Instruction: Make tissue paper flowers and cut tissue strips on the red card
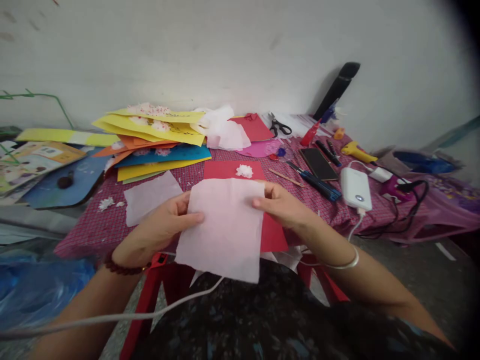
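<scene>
A thin, pale pink sheet of tissue paper (225,227) hangs between my hands above the table's near edge. My left hand (172,215) pinches its left side, thumb in front. On the right side, my right hand (279,202) grips the upper corner the same way. Behind the sheet lies a red card (274,235), partly covered by it, with a small white ruffled paper flower (244,171) near its far end. Another pale tissue sheet (150,197) rests flat on the checked cloth, just beyond my left hand.
Coloured folded cards (161,132) are stacked at the back left, beside crumpled tissue (225,127). Scissors (279,126), a phone (318,163), a blue-handled tool (318,185) and a white power bank (355,189) lie to the right. A white cable (150,315) crosses in front of me.
</scene>
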